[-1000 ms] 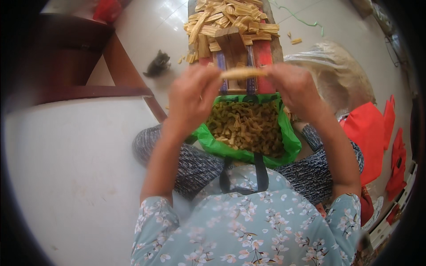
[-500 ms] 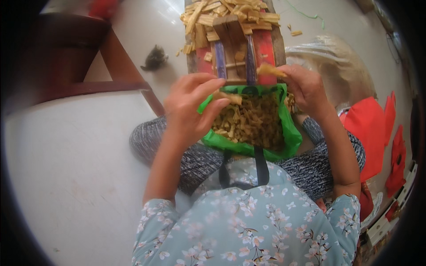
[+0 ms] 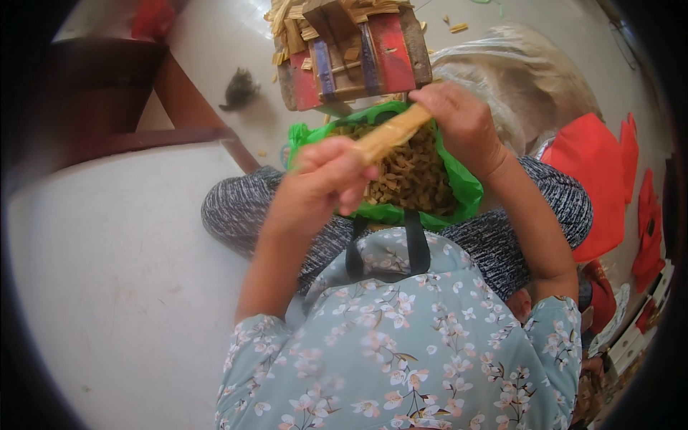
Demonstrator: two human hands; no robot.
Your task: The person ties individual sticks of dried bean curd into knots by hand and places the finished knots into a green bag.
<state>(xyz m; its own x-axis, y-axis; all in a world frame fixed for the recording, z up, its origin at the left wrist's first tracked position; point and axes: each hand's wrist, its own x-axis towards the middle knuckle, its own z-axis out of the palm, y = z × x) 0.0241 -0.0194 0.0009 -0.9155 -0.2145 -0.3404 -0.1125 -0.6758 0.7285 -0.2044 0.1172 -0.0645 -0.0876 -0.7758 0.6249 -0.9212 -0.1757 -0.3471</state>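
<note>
A long, flat, yellow-brown dried strip (image 3: 395,135) slants between my hands above the green bag. My left hand (image 3: 326,172) is closed round its lower left end, slightly blurred. At the upper right end, my right hand (image 3: 462,125) pinches it with fingers curled. Below lies the open green plastic bag (image 3: 467,188), full of small brown cut pieces (image 3: 412,175). Just beyond the bag stands a wooden bench (image 3: 390,54) with red and purple strips on its top. An upright wooden block (image 3: 333,21) is fixed in its middle, and more yellowish strips (image 3: 292,36) are piled around it.
A white tabletop (image 3: 122,287) fills the left side, beside a brown wooden frame (image 3: 190,89). A small dark furry animal (image 3: 240,89) is on the floor. To the right are a large clear plastic sack (image 3: 523,79) and a red bag (image 3: 588,190).
My left hand has closed on the strip, which now spans both hands. My right hand has moved slightly left. The bench and bag appear shifted up and left in view.
</note>
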